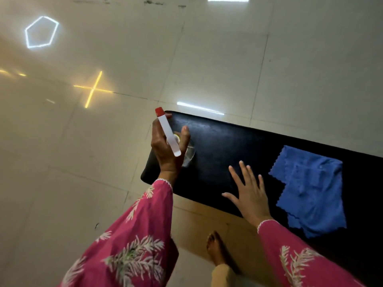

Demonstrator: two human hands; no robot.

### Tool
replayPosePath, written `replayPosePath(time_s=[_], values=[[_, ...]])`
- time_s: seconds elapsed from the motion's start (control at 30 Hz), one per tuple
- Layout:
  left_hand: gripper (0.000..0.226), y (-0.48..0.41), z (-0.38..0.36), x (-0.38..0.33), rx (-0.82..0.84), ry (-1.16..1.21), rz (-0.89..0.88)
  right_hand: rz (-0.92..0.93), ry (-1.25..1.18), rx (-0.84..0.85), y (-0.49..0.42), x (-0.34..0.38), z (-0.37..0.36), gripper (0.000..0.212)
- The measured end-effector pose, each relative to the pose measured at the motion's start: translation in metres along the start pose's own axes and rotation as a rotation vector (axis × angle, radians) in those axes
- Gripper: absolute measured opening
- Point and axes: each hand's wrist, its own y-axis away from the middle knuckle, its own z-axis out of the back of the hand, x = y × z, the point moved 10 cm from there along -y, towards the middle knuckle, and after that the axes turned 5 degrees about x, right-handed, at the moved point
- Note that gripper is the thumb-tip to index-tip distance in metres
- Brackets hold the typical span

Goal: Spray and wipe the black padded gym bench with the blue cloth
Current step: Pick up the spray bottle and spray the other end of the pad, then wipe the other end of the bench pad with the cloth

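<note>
– Which step are you doing now?
– I judge it is the spraying. My left hand [165, 150] grips the spray bottle [166, 130], with the fingers and thumb curled round its neck. The red nozzle points away from me. The end of the bench [223, 141] lies directly under this hand. The clear body of the bottle hangs below my palm, close to the padding. I cannot tell if it touches.
– And the other hand?
– My right hand [251, 195] holds nothing. Its fingers are straight and spread, and it lies flat on the padding, near the edge closest to me.
– Where is the cloth?
– The blue cloth [310, 187] lies loosely folded on the bench, just beside my right hand, on its little-finger side. They are not touching. From the left hand it is well apart.
– Is the surface wet already?
– I see no clear drops on the black padding, so I cannot say. To me, the wiping is not yet begun.
– What does the next move need?
– I believe the nozzle must tip down toward the padding before I press the trigger. Otherwise the liquid may go past the bench to the floor [207, 59]. After that, the right hand only has to slide a little sideways to take the cloth.
</note>
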Motion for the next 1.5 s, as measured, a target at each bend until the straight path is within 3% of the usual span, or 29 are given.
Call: replayPosePath(time_s=[0.2, 0.6, 0.77, 0.83, 0.9, 1.0, 1.1, 1.23, 1.37, 1.5], values=[[0.057, -0.003, 0.0, 0.002, 0.016, 0.036, -0.003, -0.027, 0.024, 0.0, 0.001, 0.003, 0.006, 0.09], [0.105, 0.02, -0.011, 0.06, 0.119, 0.132, 0.309, -0.02, -0.001, 0.046, 0.012, 0.002, 0.004, 0.087], [0.101, 0.047, -0.004, 0.069, 0.028, 0.103, 0.406, -0.041, -0.01, 0.119, 0.027, -0.005, 0.008, 0.064], [0.101, 0.07, -0.005, 0.073, 0.018, 0.162, 0.484, -0.062, -0.042, 0.164, 0.035, -0.009, 0.007, 0.067], [0.101, 0.099, -0.01, 0.077, 0.053, 0.183, 0.571, -0.097, -0.047, 0.213, 0.042, -0.02, 0.007, 0.077], [0.097, 0.144, -0.03, 0.07, 0.213, 0.113, 0.65, -0.112, -0.036, 0.145, 0.057, -0.032, 0.036, 0.069], [0.095, 0.177, -0.071, 0.045, 0.412, 0.098, 0.615, -0.102, -0.053, 0.139, 0.071, -0.06, 0.047, 0.063], [0.088, 0.202, -0.146, -0.006, 0.635, 0.018, 0.457, -0.27, -0.129, 0.086, 0.098, -0.138, 0.056, 0.066], [0.076, 0.223, -0.232, -0.064, 0.698, -0.132, 0.173, -0.391, -0.146, 0.061, 0.134, -0.231, 0.052, 0.072], [0.09, 0.236, -0.31, -0.079, 0.645, -0.428, 0.0, -0.4, -0.158, -0.069, 0.167, -0.323, 0.038, 0.071]])
